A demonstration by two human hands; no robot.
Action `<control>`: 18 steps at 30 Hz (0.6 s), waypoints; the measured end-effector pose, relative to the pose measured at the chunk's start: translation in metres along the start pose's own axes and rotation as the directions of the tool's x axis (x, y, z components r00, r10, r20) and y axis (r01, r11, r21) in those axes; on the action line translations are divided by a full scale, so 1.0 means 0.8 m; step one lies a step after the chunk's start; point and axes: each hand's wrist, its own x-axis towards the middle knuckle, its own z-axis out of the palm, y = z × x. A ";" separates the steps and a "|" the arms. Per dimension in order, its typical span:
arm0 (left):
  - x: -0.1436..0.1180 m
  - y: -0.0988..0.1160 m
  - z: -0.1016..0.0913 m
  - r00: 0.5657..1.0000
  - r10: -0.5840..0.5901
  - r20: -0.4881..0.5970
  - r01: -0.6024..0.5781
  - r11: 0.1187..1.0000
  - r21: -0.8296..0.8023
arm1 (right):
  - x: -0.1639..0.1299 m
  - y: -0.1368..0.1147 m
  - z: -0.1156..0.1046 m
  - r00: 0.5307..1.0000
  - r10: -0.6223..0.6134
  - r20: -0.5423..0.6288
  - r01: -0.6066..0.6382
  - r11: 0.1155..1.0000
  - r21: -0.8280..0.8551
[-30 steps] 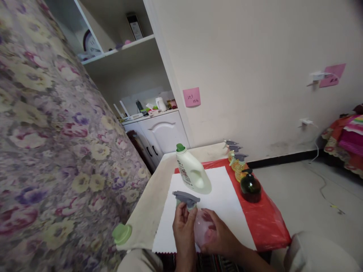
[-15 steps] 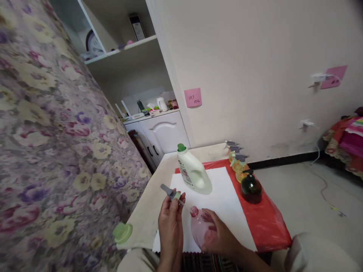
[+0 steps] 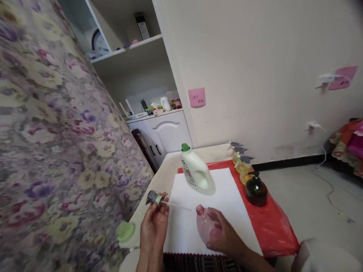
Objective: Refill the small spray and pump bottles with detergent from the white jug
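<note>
My left hand (image 3: 154, 226) grips a grey spray head (image 3: 154, 197) with a green collar and a thin clear tube that points right. It is held above the left side of the table, apart from the bottle. My right hand (image 3: 225, 238) is wrapped around a pink see-through bottle (image 3: 206, 225) whose neck is uncovered; the bottle stands tilted on a white sheet (image 3: 208, 211). A white detergent jug (image 3: 196, 171) with a green cap stands farther back on the sheet.
A red plastic cover (image 3: 273, 223) lies on the table's right side, bearing a dark green pump bottle (image 3: 256, 191) and several yellow spray bottles (image 3: 242, 166). A green cap (image 3: 125, 231) sits at the table's left corner. A flowered fabric (image 3: 56, 143) fills the left.
The spray head has come off the pink bottle. My left hand has drawn it out to the left, tube clear of the neck. My right hand still holds the bottle.
</note>
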 end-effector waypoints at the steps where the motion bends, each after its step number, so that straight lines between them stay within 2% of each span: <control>1: 0.005 0.004 -0.006 1.000 -0.005 -0.014 0.005 1.000 -0.006 | 0.000 0.001 0.000 1.000 0.002 -0.006 -0.002 1.000 -0.005; 5: 0.024 0.009 -0.031 0.998 -0.027 -0.048 0.030 0.997 0.070 | 0.002 0.003 0.000 1.000 -0.021 -0.017 0.021 0.999 0.033; 7: 0.033 0.003 -0.044 0.999 -0.023 -0.046 0.031 0.982 0.186 | 0.002 0.002 0.003 0.999 -0.040 -0.030 0.041 0.997 0.062; 8: 0.038 -0.001 -0.051 0.999 -0.006 -0.036 0.016 0.955 0.296 | 0.003 0.002 0.005 0.998 -0.050 -0.045 0.053 0.996 0.067; 10: 0.049 -0.012 -0.065 0.999 0.043 0.000 -0.035 0.821 0.569 | 0.004 0.003 0.009 0.994 -0.060 -0.088 0.065 0.996 0.054; 12: 0.064 -0.023 -0.076 0.995 0.086 0.051 -0.094 0.624 0.776 | 0.007 0.007 0.014 0.990 -0.053 -0.132 0.057 0.998 0.024; 15: 0.095 -0.035 -0.086 0.990 0.116 0.084 -0.127 0.444 0.887 | 0.008 0.013 0.017 0.983 -0.032 -0.181 0.027 0.999 -0.029; 18: 0.128 -0.046 -0.084 0.979 0.159 0.129 -0.166 0.245 0.955 | 0.008 0.017 0.018 0.980 -0.023 -0.196 0.008 0.997 -0.079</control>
